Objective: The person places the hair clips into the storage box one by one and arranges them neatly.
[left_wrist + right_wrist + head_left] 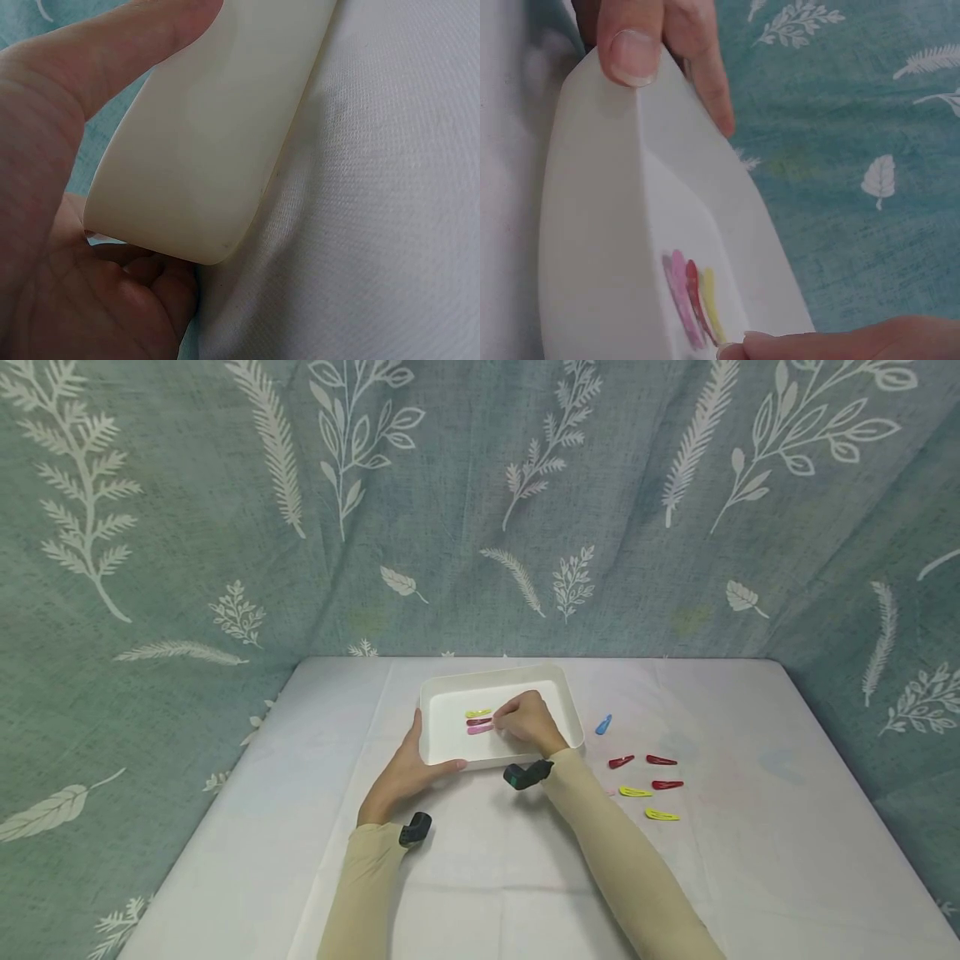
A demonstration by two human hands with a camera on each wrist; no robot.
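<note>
A white rectangular tray rests at the back of the table. My left hand grips its near left corner, the thumb over the near side and the other fingers around the left end. Inside lie a yellow hair clip, a red hair clip and a pink hair clip, side by side. Over the tray, my right hand has thumb and fingertips pinched together at the right end of the red clip. Its other fingers are curled in.
Right of the tray lie a blue hair clip, several red hair clips and two yellow hair clips. A bit of pink shows beside my right sleeve. A leaf-patterned curtain hangs behind the white-covered table.
</note>
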